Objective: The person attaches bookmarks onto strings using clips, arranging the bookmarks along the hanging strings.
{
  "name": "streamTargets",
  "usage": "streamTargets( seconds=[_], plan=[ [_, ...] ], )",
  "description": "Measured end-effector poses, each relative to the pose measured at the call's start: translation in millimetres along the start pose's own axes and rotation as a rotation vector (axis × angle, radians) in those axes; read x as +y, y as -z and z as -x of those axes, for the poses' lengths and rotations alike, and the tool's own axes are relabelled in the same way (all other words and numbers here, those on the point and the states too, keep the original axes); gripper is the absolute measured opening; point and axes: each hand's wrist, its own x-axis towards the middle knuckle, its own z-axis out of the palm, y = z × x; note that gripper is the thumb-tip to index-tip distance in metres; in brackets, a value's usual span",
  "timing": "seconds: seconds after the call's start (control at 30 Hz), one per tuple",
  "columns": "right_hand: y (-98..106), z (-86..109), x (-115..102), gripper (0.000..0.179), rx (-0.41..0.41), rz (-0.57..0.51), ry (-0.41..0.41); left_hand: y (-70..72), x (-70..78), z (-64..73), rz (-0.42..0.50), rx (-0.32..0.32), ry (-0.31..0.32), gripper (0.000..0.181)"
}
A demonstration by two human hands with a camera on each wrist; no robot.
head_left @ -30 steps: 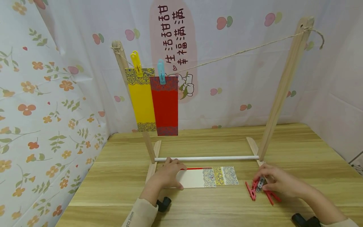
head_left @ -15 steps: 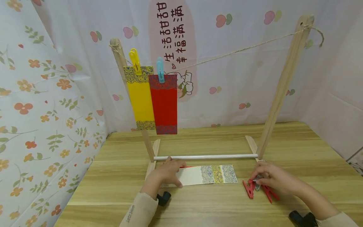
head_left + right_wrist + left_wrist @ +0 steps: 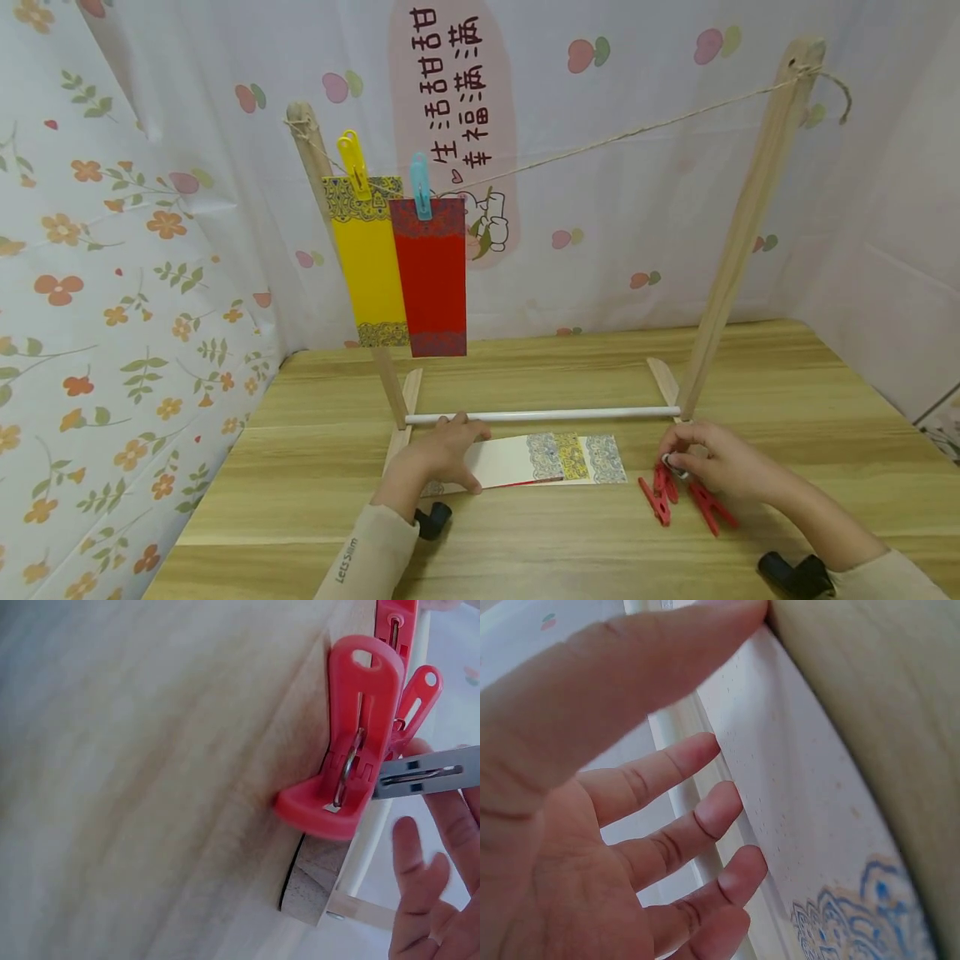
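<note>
My left hand (image 3: 442,457) grips a small stack of paper cards by their long edges, thumb on the near side and fingers on the far side. On top lies a white card (image 3: 504,461) with a blue lace pattern. A yellow patterned end (image 3: 572,456), another white patterned end (image 3: 604,458) and a thin red edge stick out beneath it. My right hand (image 3: 720,465) pinches a grey clothespin (image 3: 431,776) between thumb and index finger. Several red clothespins (image 3: 654,502) lie right beside and below it; a large one (image 3: 364,712) partly covers the grey one in the right wrist view.
A wooden frame (image 3: 731,250) with a white crossbar (image 3: 540,415) stands behind the hands. On its string (image 3: 600,143), a yellow clothespin (image 3: 354,165) holds a yellow card (image 3: 367,271), and a blue clothespin (image 3: 422,185) holds a red card (image 3: 431,279). Printed cloth hangs behind.
My right hand has drawn the grey clothespin up from among the red ones. Under my left hand the cards have shifted, the red edge now showing on the near side instead of the far side.
</note>
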Motion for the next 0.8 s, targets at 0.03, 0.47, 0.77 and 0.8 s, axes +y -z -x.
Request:
streamTargets(
  seconds=[0.03, 0.47, 0.77, 0.8],
  plan=[
    [0.0, -0.2, 0.1, 0.012, 0.002, -0.020, -0.014, 0.0, -0.4, -0.2, 0.000, 0.003, 0.000, 0.065],
    [0.5, -8.3, 3.1, 0.019, -0.041, -0.224, -0.121, -2.4, -0.9, -1.1, -0.045, 0.007, -0.018, 0.061],
    [1.9, -9.4, 1.0, 0.021, -0.041, -0.291, -0.258, -2.3, -2.2, 2.8, -0.063, 0.052, -0.029, 0.064],
    [2.1, -9.4, 0.6, 0.019, -0.051, -0.292, -0.271, -2.3, -2.7, 3.2, -0.064, 0.057, -0.034, 0.064]
  ],
)
